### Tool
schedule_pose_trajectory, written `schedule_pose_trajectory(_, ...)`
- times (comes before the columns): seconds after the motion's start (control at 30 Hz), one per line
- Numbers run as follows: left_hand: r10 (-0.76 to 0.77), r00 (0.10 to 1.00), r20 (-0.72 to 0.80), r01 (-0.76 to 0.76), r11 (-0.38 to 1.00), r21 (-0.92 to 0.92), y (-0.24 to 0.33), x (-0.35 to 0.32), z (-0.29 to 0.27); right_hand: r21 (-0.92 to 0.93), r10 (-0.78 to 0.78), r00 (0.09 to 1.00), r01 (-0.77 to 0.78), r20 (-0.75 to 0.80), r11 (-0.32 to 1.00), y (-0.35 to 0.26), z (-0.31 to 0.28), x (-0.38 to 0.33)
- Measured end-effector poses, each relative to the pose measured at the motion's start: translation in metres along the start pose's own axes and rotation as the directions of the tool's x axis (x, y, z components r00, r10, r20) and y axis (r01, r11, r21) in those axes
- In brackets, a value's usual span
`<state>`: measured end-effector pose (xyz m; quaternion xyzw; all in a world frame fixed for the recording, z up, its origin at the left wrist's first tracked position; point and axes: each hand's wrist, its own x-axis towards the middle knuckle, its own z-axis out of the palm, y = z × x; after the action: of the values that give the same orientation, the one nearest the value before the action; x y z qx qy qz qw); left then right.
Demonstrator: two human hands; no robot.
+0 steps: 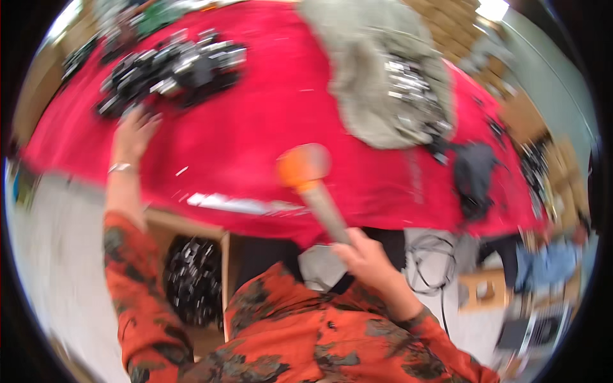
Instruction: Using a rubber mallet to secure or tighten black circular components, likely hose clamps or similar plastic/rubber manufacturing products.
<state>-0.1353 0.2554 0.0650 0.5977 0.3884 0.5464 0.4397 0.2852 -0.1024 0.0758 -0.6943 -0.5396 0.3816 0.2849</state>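
Observation:
In my right hand [365, 256] is the handle of a mallet [325, 209], held out over the front of the red-covered table. Its head is orange on one side and pale, see-through on the other, blurred by motion. My left hand [135, 133] reaches out to the near edge of a pile of small black and silver parts [175, 69] at the far left. The fingers look apart, with their tips at the parts; whether they touch one is too blurred to tell.
A grey-green sack [357, 96] lies at the back right, its mouth showing shiny metal parts [412, 92]. A dark cloth-like thing [474, 175] rests on the red cloth [274, 89] nearby. Below the table edge stands a cardboard box [225, 274] of black parts; cables [434, 262] lie rightward.

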Motion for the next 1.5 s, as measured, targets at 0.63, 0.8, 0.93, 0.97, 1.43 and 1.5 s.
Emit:
schedule_pose_trajectory(0.63, -0.463, 0.883, -0.072, 0.430, 0.863, -0.265, -0.003, -0.030, 0.046, 0.127, -0.196, 0.980, 0.199, -0.032, 0.972, 0.030, 0.006, -0.005)
schedule_pose_trajectory(0.8, -0.449, 0.882, 0.143, 0.457, 0.889, -0.027, 0.060, -0.150, 0.103, 0.227, -0.184, 0.981, 0.167, 0.057, 0.959, 0.014, 0.004, -0.007)
schedule_pose_trajectory(0.93, -0.451, 0.867, 0.211, 0.438, 0.893, 0.108, 0.090, -0.196, 0.144, 0.056, -0.153, 0.988, 0.153, 0.011, 0.987, 0.018, 0.005, 0.000)
schedule_pose_trajectory(0.97, -0.427, 0.888, 0.173, 0.378, 0.890, 0.254, 0.094, -0.200, 0.160, 0.086, -0.124, 0.992, 0.125, -0.016, 0.988, 0.018, 0.003, 0.000)
schedule_pose_trajectory(1.43, -0.090, 0.984, 0.152, 0.081, 0.995, 0.062, 0.002, -0.245, 0.179, 0.051, -0.454, 0.886, 0.460, -0.089, 0.887, -0.054, -0.005, -0.026)
schedule_pose_trajectory(1.5, -0.040, 0.991, 0.125, 0.031, 0.997, 0.074, 0.006, -0.241, 0.184, -0.131, -0.416, 0.909, 0.415, 0.020, 0.900, -0.032, 0.007, -0.029)
